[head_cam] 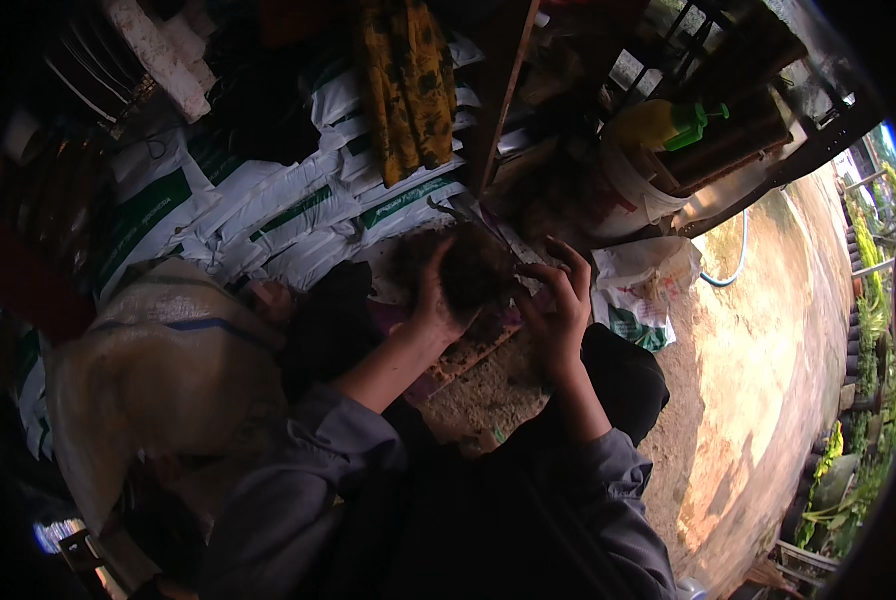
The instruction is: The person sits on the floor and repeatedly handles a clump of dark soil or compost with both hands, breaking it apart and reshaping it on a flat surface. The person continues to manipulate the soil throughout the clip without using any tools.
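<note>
A dark, rounded clump [478, 266], apparently soil or a root ball, is held up in front of me. My left hand [442, 304] is wrapped around its left and lower side. On the other side, my right hand [560, 296] has its fingers spread and bent, the tips close beside the clump; whether they touch it is hard to tell. Near the top of the clump is a thin dark stem-like piece [446, 210]. Below both hands lies a purple sheet [422, 390] with dark crumbs and soil scattered over it, in shadow.
White and green sacks [305, 202] are stacked ahead, with a yellow patterned cloth [410, 90] hanging over them. A large woven sack [170, 360] stands at left. Ahead right are a white bucket [628, 195], a green-topped sprayer [688, 127] and a crumpled bag [639, 289]. A hose [740, 255] crosses sunlit ground.
</note>
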Demonstrator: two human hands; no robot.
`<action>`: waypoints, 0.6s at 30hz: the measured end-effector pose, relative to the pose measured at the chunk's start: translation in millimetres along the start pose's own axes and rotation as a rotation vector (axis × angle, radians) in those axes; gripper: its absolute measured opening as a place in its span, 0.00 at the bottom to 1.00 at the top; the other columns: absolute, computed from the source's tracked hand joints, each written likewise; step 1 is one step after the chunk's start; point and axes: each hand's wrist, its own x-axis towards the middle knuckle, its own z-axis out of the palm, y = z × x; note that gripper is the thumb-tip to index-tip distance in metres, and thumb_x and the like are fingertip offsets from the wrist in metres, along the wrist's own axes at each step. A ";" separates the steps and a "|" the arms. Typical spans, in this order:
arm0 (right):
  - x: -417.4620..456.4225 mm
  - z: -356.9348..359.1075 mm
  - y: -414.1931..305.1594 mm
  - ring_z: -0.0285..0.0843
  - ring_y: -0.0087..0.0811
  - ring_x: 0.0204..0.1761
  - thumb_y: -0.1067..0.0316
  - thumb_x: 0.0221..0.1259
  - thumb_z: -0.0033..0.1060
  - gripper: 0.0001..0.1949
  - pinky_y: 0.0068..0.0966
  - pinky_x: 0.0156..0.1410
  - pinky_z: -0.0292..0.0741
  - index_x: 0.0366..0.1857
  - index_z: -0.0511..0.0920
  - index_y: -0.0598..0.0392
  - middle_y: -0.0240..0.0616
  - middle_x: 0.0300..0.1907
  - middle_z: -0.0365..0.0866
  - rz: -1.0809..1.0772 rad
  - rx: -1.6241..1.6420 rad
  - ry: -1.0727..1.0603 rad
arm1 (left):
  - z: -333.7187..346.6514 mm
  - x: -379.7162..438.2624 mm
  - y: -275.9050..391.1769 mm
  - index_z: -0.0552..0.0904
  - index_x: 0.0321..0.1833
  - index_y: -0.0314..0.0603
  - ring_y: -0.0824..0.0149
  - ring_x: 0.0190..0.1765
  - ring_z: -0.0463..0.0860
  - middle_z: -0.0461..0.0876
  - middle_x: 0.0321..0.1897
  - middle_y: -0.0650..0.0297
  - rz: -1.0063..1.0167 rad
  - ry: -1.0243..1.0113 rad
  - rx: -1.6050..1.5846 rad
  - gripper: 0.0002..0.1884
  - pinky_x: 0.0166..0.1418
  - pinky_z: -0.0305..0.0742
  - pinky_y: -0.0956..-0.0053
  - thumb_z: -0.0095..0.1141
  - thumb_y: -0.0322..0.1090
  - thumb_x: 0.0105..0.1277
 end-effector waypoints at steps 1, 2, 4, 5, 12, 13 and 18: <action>0.4 0.5 0.5 0.69 0.44 0.60 0.75 0.40 0.71 0.12 0.37 0.61 0.70 0.33 0.83 0.51 0.43 0.56 0.73 -0.028 -0.023 0.026 | -1.4 2.2 -3.7 0.77 0.56 0.41 0.59 0.54 0.79 0.81 0.51 0.57 0.034 0.003 -0.025 0.25 0.62 0.72 0.61 0.45 0.54 0.68; 0.1 1.0 0.9 0.69 0.44 0.59 0.74 0.38 0.71 0.13 0.37 0.60 0.68 0.33 0.83 0.51 0.42 0.56 0.73 -0.065 -0.052 0.052 | -2.5 4.0 -6.7 0.77 0.56 0.41 0.58 0.54 0.79 0.81 0.50 0.57 0.068 0.006 -0.051 0.26 0.62 0.72 0.61 0.45 0.55 0.68; 1.2 1.6 2.8 0.70 0.43 0.56 0.72 0.36 0.71 0.14 0.39 0.60 0.64 0.32 0.81 0.50 0.39 0.55 0.74 -0.142 -0.112 0.108 | 0.7 7.5 -9.1 0.77 0.57 0.41 0.58 0.54 0.79 0.81 0.51 0.57 0.075 -0.007 -0.088 0.26 0.62 0.72 0.60 0.45 0.55 0.68; 1.7 2.4 2.4 0.70 0.43 0.55 0.72 0.35 0.71 0.14 0.38 0.60 0.64 0.32 0.81 0.49 0.39 0.55 0.74 -0.157 -0.140 0.124 | 2.3 9.2 -10.2 0.77 0.57 0.41 0.58 0.54 0.79 0.81 0.51 0.56 0.079 -0.013 -0.107 0.27 0.62 0.72 0.60 0.45 0.55 0.68; 4.8 5.5 -3.5 0.69 0.39 0.57 0.66 0.41 0.62 0.14 0.39 0.60 0.58 0.38 0.84 0.42 0.37 0.57 0.74 -0.318 -0.389 0.133 | 18.8 10.3 -15.3 0.76 0.59 0.41 0.57 0.53 0.80 0.79 0.52 0.55 0.082 -0.028 -0.160 0.28 0.60 0.74 0.61 0.41 0.57 0.68; 4.8 6.0 -5.0 0.68 0.38 0.58 0.64 0.42 0.63 0.15 0.39 0.61 0.57 0.39 0.84 0.40 0.37 0.58 0.73 -0.306 -0.396 0.131 | 20.9 9.6 -16.4 0.75 0.59 0.41 0.57 0.53 0.80 0.79 0.53 0.55 0.089 -0.024 -0.161 0.29 0.60 0.75 0.61 0.40 0.58 0.68; 0.4 14.0 -14.9 0.61 0.44 0.64 0.61 0.38 0.71 0.18 0.41 0.65 0.53 0.40 0.85 0.37 0.37 0.65 0.67 -0.257 -0.504 0.128 | 6.1 10.5 -10.1 0.73 0.62 0.42 0.59 0.54 0.81 0.79 0.54 0.57 0.080 -0.121 -0.073 0.25 0.56 0.79 0.63 0.39 0.52 0.71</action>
